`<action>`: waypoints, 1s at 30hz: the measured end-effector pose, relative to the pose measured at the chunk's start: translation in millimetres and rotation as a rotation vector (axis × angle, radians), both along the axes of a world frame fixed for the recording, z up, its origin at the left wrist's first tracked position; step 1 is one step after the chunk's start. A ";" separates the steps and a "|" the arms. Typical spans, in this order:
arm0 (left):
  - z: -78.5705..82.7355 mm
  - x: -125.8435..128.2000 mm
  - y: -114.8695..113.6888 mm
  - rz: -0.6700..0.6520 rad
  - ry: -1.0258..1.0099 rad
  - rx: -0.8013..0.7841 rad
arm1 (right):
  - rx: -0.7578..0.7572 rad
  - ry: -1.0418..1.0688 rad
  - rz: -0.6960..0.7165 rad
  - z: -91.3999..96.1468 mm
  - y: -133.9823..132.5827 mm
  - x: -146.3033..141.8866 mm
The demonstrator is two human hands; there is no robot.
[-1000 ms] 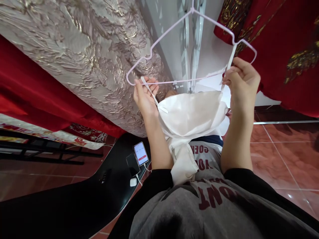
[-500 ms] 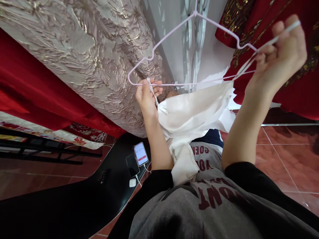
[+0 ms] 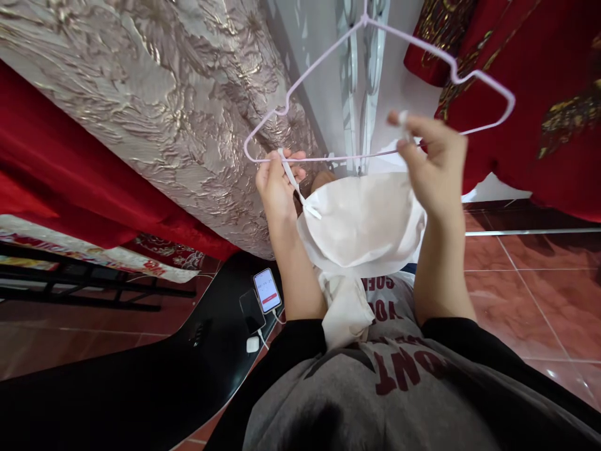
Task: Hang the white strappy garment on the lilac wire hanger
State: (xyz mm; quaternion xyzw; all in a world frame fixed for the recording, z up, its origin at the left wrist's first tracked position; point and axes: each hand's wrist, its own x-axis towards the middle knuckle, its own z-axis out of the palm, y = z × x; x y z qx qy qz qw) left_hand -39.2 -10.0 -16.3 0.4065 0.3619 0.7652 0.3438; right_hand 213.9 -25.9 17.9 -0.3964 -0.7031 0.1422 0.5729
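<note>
A pale pink clothes hanger (image 3: 323,57) hangs in front of me, its hook cut off by the top edge. My left hand (image 3: 278,185) is closed round its lower left corner and pinches one thin strap of a white strappy garment (image 3: 364,216) there. The garment sags below the hanger's bar, its lower part bunched against my shirt. My right hand (image 3: 434,156), slightly blurred, is closed on the other strap, a bit of white (image 3: 402,119) showing at the fingertips. It is in front of the right half of the bar, away from the hanger's right corner.
Shiny embossed fabric (image 3: 188,113) hangs at left, beside red cloth (image 3: 94,169). Red garments with gold trim (image 3: 507,106) hang at right. On a black surface (image 3: 141,369) lie a lit phone (image 3: 267,290), a dark phone (image 3: 252,311) and a white charger case (image 3: 252,344). Red tiles (image 3: 521,294) cover the floor.
My right hand has moved left and down from beyond the hanger's right end, and the stretched strap has gone slack. That end of the hanger now shows whole. My left hand has stayed put.
</note>
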 end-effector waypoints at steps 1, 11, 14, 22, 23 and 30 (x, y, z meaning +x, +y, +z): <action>-0.6 -1.4 -0.7 -0.003 0.015 0.003 | -0.043 -0.039 0.043 -3.2 -0.2 -3.3; -2.7 -33.5 -9.0 0.233 0.034 0.243 | -0.057 0.083 0.090 -6.0 -0.3 -2.5; 0.1 -40.1 -7.3 0.332 0.153 0.407 | -0.046 0.101 0.090 -7.0 -0.7 -3.6; 67.3 -33.8 2.1 0.034 0.738 0.272 | -0.066 0.116 0.104 -7.5 -1.5 -1.4; 75.2 -33.5 3.8 0.034 0.759 0.251 | -0.062 0.121 0.109 -7.9 -1.4 -0.3; 50.3 -16.1 7.8 0.210 0.213 0.079 | -0.016 0.129 0.081 -12.5 -0.1 -1.6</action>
